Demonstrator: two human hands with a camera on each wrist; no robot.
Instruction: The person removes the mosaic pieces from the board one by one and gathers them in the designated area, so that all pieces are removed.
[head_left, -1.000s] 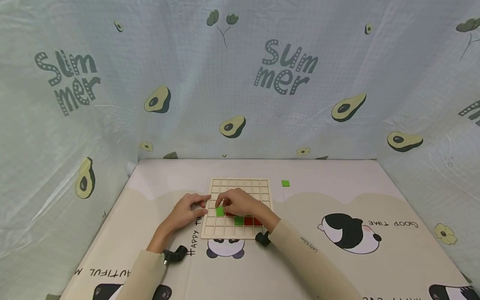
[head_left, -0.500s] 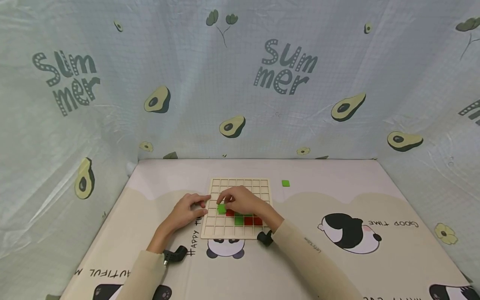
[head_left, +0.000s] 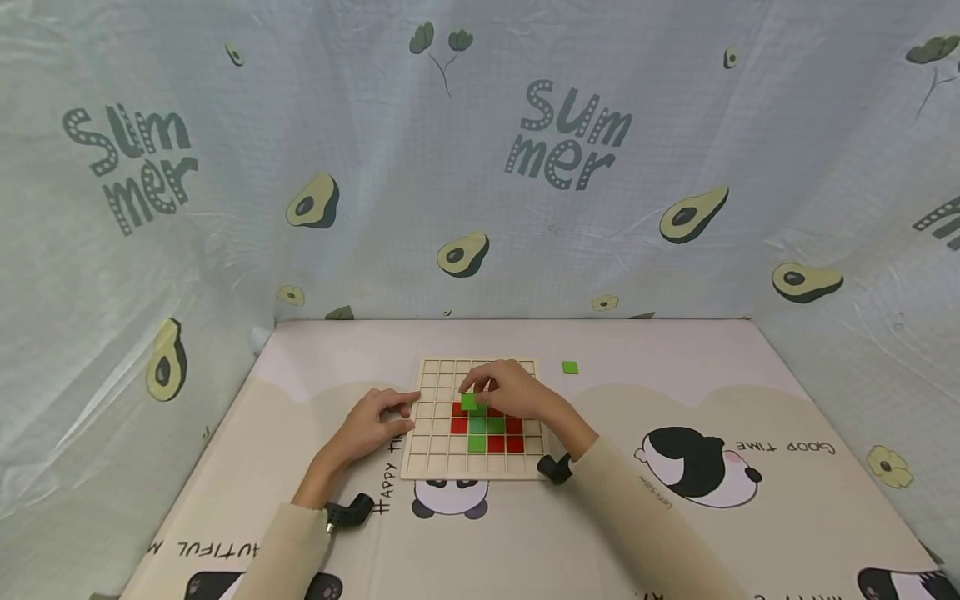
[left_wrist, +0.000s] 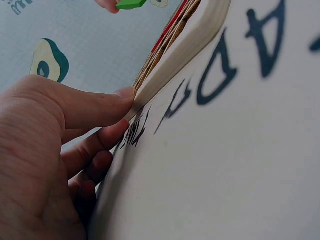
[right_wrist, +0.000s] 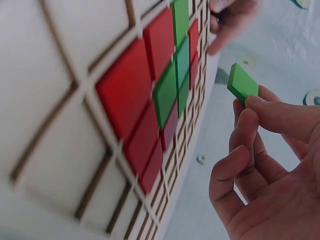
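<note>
A wooden grid board (head_left: 435,463) lies on the table, with several red tiles (head_left: 514,444) and green tiles (head_left: 477,444) set in its cells. My right hand (head_left: 517,390) is above the board, pinching a green tile (right_wrist: 242,83) between thumb and fingers; in the right wrist view that tile is clear of the grid. The right hand hides part of the board's far side in the head view. At the board's left edge is my left hand (head_left: 372,423), its thumb and forefinger spread and touching the rim (left_wrist: 150,90).
A loose green tile (head_left: 570,367) lies on the table beyond the board's right side. The tablecloth (head_left: 480,550) bears printed animals and words. A patterned sheet (head_left: 480,167) rises behind and along both sides of the table.
My right hand has lifted the green tile from the board's left part and carried it right and away from me, uncovering more red and green tiles. My left hand has stayed put.
</note>
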